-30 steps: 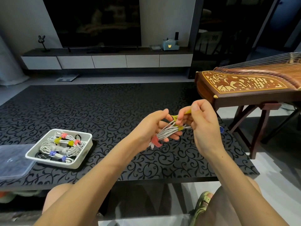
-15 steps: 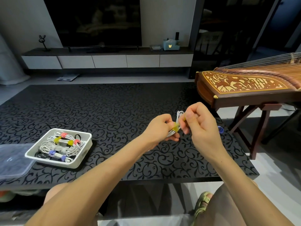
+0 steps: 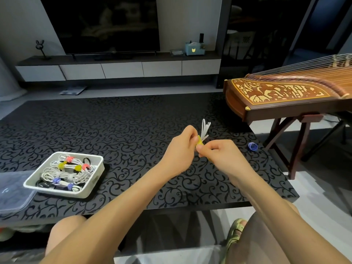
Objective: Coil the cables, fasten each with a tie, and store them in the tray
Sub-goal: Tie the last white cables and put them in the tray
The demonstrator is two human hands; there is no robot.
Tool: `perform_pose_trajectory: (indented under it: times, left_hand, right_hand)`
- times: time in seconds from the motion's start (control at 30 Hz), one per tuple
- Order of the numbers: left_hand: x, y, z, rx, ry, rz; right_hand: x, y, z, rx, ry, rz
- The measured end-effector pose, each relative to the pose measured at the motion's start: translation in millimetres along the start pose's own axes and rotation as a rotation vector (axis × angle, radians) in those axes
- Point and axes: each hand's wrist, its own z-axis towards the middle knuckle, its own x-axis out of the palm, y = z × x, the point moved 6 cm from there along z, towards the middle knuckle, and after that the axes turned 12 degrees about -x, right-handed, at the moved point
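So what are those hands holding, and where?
A coiled white cable: the left hand grips it just below its looped end, and the right hand pinches the yellow tie wrapped there.

An open stretch of the patterned table [image 3: 133, 130] runs between the white tray [image 3: 57, 191] at its near left and its right half, above which the left hand [image 3: 181, 149] grips a coiled cable [image 3: 205, 128] and the right hand [image 3: 222, 155] pinches its yellow tie [image 3: 200, 142]. A clear lid [image 3: 13, 191] lies just left of the tray. A blue tie [image 3: 252, 146] sits near the right edge; beyond, a wooden zither [image 3: 285, 100] closes that side.
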Motion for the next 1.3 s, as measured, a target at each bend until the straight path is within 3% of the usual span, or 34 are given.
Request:
perform_pose_trajectory:
  times: [0.1, 0.23, 0.43, 0.53, 0.67, 0.9, 1.07, 1.2, 1.3]
  left_hand:
    - [4, 1, 0, 0.004, -0.006, 0.045]
    - [13, 7, -2, -0.131, 0.019, -0.156]
    - [14, 18, -6, -0.351, 0.4, -0.469]
    - [22, 15, -15, -0.377, 0.648, -0.477]
    - [15, 10, -18, -0.342, 0.763, -0.44]
    - [10, 12, -21, -0.438, 0.561, -0.517]
    - [10, 12, -27, -0.62, 0.529, -0.791]
    - [3, 12, -24, -0.484, 0.449, -0.607]
    - [-4, 4, -27, -0.347, 0.368, -0.445]
  right_hand:
    - [4, 2, 2, -0.004, -0.012, 0.018]
    - [10, 1, -4, -0.045, -0.112, 0.037]
    - [7, 5, -9, -0.182, -0.031, 0.221]
    - [5, 13, -9, -0.219, 0.044, 0.388]
    - [4, 23, -11, -0.286, 0.141, 0.386]
    - [-13, 21, -21, -0.357, 0.103, 0.038]
    - [-21, 19, -35, -0.33, 0.035, -0.255]
    - [-14, 3, -42, -0.252, 0.106, -0.26]
    - [-10, -9, -43, -0.163, 0.126, -0.051]
